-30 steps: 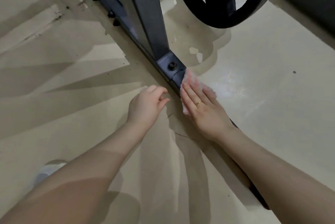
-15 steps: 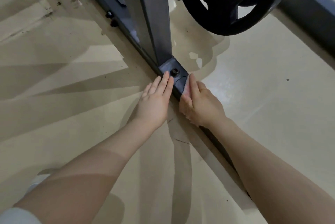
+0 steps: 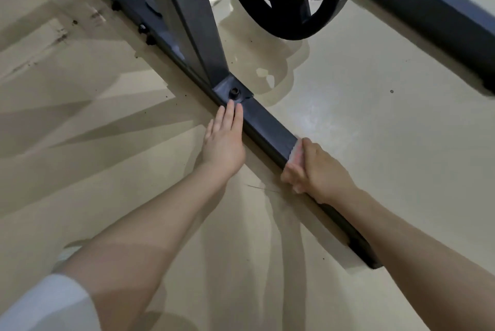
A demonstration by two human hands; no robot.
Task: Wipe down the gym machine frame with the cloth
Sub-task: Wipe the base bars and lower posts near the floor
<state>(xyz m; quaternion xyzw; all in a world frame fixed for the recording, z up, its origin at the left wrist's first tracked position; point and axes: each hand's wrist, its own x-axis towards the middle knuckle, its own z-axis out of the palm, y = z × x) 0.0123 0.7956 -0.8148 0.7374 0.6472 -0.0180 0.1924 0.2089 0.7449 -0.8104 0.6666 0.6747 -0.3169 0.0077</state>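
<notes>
Gripping cloth point(image 3: 296, 152) over frame rail point(image 3: 267, 127) edge – right hand point(image 3: 318, 170), left hand point(image 3: 223, 140) flat alongside

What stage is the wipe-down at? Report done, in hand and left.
Done: cannot be judged; the dark grey steel floor bar shows no clear wiped mark.
In hand: the right hand grips the pale pink cloth wrapped over the bar, while the left hand lies flat beside the bolted joint.
Left: the grey upright post and the bar's near end.

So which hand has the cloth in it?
The right hand, curled over the floor bar, has the pink cloth under its fingers. The left hand is flat with straight fingers beside the bar, holding nothing.
</notes>
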